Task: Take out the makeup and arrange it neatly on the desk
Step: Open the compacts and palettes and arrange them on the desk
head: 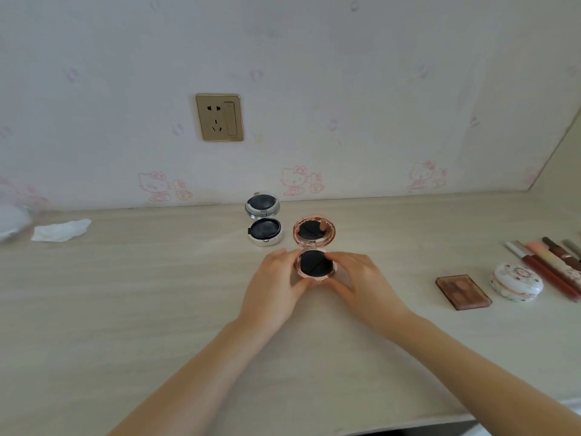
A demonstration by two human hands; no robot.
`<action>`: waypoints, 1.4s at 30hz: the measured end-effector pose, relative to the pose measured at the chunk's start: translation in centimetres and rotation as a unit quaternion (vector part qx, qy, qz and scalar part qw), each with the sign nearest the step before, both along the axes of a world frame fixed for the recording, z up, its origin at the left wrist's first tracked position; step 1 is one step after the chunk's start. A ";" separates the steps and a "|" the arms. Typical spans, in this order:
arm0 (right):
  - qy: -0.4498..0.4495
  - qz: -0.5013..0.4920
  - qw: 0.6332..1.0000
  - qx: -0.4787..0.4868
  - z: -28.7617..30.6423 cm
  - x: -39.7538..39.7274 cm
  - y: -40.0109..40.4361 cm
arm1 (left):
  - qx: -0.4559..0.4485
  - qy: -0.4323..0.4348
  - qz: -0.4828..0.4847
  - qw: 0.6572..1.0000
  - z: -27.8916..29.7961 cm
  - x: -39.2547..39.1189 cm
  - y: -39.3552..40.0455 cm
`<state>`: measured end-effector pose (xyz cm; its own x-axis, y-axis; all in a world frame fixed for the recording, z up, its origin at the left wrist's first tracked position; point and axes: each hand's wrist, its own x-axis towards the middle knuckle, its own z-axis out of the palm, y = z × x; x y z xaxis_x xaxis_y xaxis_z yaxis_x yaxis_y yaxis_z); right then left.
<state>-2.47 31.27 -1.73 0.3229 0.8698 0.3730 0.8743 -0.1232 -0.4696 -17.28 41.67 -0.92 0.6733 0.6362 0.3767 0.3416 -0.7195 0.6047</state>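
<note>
The round rose-gold cushion compact with a black puff (pixel 315 263) stands open on the pale wood-grain tabletop (pixel 157 294), directly between both hands; its hinge line runs away from the person, the mirror lid (pixel 314 231) standing at the far side. The left hand (pixel 276 283) grips its left edge with curled fingers, and the right hand (pixel 358 278) grips the right edge, equally near. Just beyond on the left stands an open silver round compact (pixel 264 226), close enough to be bumped. Well apart on the right lie a brown rectangular palette (pixel 463 291), a white flowered round case (pixel 516 282) and a row of lipstick tubes (pixel 553 265).
</note>
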 end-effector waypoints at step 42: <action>-0.048 0.027 0.996 -0.066 0.1 4.4 8.2 | 0.162 0.186 0.012 0.969 -1.8 3.5 3.1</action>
